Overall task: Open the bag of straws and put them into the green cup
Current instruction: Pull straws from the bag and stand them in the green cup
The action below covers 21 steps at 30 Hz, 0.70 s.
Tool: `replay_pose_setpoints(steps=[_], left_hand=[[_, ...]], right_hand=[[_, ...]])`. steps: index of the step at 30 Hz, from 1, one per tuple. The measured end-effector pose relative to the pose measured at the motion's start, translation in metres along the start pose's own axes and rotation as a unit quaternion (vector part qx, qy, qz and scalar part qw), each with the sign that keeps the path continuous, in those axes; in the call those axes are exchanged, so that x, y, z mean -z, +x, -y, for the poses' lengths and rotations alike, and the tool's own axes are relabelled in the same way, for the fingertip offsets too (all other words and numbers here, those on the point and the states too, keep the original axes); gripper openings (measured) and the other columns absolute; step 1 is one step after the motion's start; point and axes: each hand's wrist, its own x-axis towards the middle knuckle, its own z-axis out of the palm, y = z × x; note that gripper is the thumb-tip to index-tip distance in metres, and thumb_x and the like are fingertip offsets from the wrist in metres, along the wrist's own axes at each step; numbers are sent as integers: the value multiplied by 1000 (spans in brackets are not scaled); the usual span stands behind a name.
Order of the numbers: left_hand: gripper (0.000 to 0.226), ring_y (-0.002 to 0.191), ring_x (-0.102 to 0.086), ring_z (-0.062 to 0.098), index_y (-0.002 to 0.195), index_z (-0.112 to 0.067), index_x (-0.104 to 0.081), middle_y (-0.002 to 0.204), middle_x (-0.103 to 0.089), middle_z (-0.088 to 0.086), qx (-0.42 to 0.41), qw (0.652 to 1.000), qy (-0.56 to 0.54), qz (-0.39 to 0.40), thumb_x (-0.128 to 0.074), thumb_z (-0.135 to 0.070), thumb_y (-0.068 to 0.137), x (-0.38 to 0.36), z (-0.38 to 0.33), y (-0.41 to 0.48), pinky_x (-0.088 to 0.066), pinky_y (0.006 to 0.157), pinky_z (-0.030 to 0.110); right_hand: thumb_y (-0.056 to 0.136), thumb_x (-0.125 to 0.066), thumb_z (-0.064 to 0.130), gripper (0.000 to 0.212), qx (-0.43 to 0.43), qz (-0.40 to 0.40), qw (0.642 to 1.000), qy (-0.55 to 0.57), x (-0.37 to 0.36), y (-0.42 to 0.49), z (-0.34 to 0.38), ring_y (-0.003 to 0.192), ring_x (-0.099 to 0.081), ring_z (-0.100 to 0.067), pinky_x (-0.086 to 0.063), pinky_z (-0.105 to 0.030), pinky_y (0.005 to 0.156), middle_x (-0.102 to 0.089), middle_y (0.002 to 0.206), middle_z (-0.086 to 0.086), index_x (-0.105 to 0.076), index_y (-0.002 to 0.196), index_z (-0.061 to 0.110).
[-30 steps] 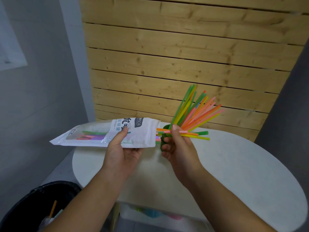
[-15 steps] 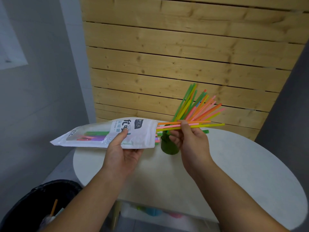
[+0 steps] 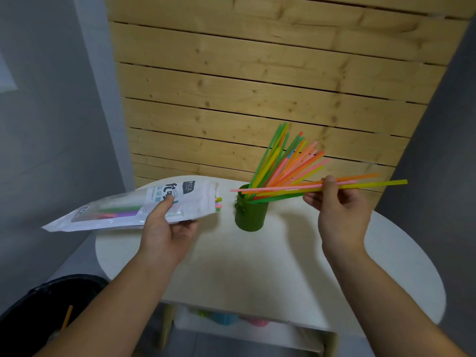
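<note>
Over the white table [image 3: 257,266], both hands busy

Down low, a black bin [image 3: 38,305] is sitting. Higher up, the left hand [image 3: 164,228] is gripping the straw bag [image 3: 123,210], thumb on top; a few straw ends [image 3: 219,203] seem to be poking out. The right hand [image 3: 340,212] is pinching a level bunch of straws [image 3: 373,182] over the green cup [image 3: 251,215], which is standing on the table before the plank wall [image 3: 257,86].

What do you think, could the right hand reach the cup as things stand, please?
Probably yes: the right hand is beside the cup, with bare table between; straws crowd its mouth.
</note>
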Motion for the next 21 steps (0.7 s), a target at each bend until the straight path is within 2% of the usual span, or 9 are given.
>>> replay_pose_setpoints(steps=[3,6,13,21], left_hand=[[38,110,-78,25,136,-14,-63,118,-80,9,-2,1000,2,3,-67,-9,98,0,2,-1,-61,93,50],[38,110,-77,25,135,-14,-64,119,-80,8,-3,1000,4,3,-68,-9,98,1,3,-3,-60,96,49],[35,109,-78,26,132,-14,-64,118,-81,9,-3,1000,3,-3,-69,-9,97,0,1,-5,-60,97,48],[38,106,-79,25,136,-14,-63,117,-81,10,5,1000,9,14,-67,-9,98,-2,5,-7,-63,91,48]], right_hand=[[98,-59,33,30,25,0,999,-36,2,1,0,71,-76,-21,-62,-44,81,-75,72,-7,-69,78,13],[98,-58,35,30,51,12,996,-69,2,1,-1,72,-76,-18,-63,-44,79,-75,75,-6,-71,83,12],[99,-56,33,27,59,-7,996,-70,4,8,4,70,-75,-21,-64,-41,74,-73,75,-7,-67,82,15],[98,-59,33,25,62,33,993,-95,-1,7,-1,77,-75,-14,-64,-40,69,-73,79,-1,-69,82,18]])
